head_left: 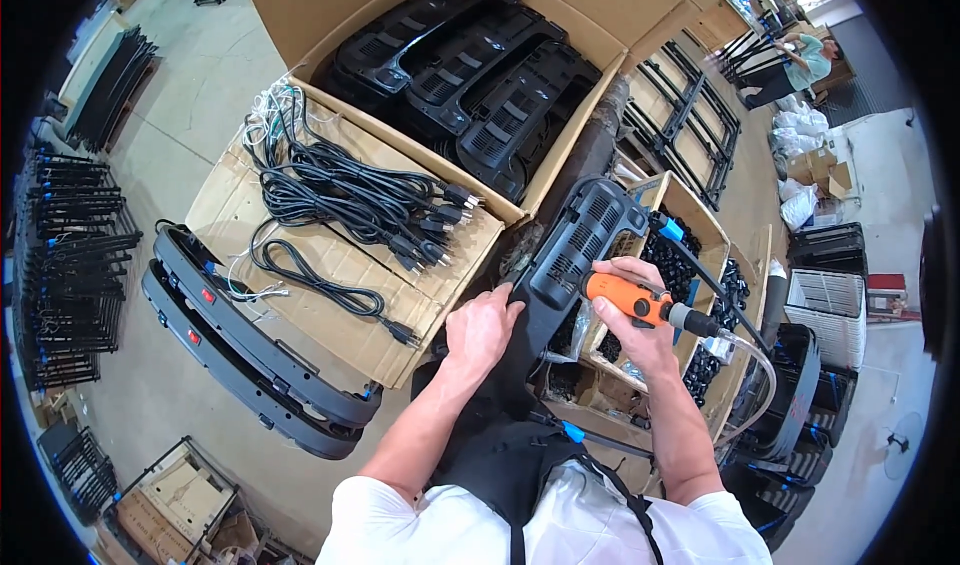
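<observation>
My right hand [638, 323] grips an orange pneumatic screwdriver [640, 302] with a clear hose running from its rear end, its body lying across a black vented plastic panel [580, 240]. My left hand [483, 327] holds the lower left edge of that same panel, steadying it in front of my chest. The panel stands tilted over a small cardboard box of black parts [690, 265].
A large cardboard box [300, 5] holds several black panels [470, 65]. A flattened carton carries black power cords [350, 190]. Two long black housings [240, 350] lie on the floor at left. Black wire racks [60, 265] stand far left; another person [800, 60] works far right.
</observation>
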Demonstrator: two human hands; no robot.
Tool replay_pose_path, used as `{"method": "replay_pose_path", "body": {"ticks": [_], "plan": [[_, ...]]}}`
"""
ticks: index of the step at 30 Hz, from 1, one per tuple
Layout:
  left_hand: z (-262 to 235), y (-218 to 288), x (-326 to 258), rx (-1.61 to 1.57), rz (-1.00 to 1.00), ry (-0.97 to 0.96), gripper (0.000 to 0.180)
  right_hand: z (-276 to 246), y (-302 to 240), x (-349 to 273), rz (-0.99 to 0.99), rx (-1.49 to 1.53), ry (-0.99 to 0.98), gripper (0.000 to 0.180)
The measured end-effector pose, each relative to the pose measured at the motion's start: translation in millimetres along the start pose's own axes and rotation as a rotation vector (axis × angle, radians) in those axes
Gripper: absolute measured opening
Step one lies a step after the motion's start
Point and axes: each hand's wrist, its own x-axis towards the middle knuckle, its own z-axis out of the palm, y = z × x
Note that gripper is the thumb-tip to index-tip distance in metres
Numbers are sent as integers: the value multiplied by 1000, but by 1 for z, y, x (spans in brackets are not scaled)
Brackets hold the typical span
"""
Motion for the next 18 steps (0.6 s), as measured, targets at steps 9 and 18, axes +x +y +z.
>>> {"method": "replay_pose_path", "body": {"ticks": [9, 18], "plan": [[29, -4, -14, -39, 91, 196, 37, 4, 0, -7, -11, 20, 31, 52], [34, -18, -21, -136, 102, 279, 37, 4, 3, -10, -19, 34, 45, 53]]}}
